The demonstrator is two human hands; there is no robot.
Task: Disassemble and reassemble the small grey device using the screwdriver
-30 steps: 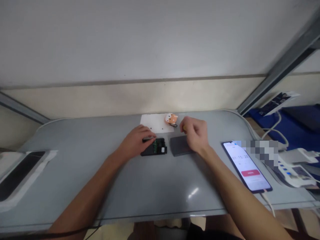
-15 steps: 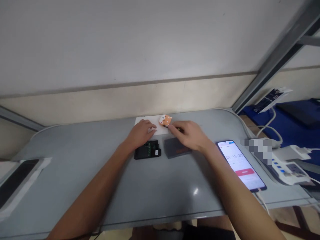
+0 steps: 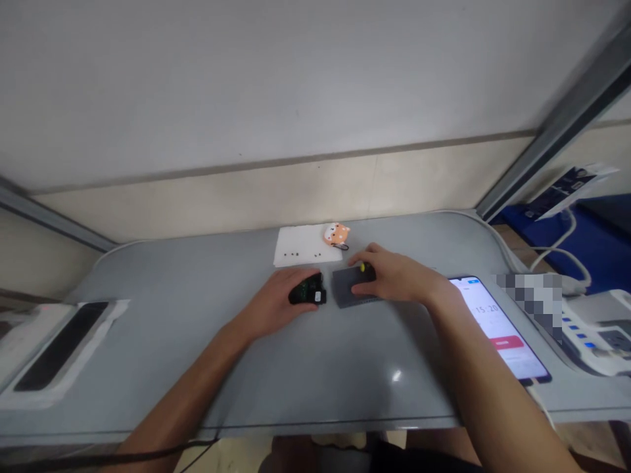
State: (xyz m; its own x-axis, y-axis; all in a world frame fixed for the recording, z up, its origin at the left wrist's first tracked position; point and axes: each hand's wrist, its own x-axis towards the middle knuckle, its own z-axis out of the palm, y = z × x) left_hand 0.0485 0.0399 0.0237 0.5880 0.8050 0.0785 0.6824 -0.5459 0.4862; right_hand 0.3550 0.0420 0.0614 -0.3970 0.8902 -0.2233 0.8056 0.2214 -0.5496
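While gripped by left hand (image 3: pixel 276 303), black device (image 3: pixel 308 293) (board exposed) long axis left-right.

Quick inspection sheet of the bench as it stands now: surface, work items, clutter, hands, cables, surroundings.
Surface: grey table, glossy, with a light glare spot near its front edge.
Job's things: opened black device with a green board showing; dark grey cover beside it on the right; white sheet behind with small dark specks, likely screws.
Clutter: orange animal-shaped charm at the sheet's corner; lit phone showing a timer; wrapped dark slab at far left.
Hands: left hand grips the device; right hand rests on the cover, holding a small yellow-tipped tool.
Cables: white cable and power strip at right.
Surroundings: pale wall, metal frame bars.
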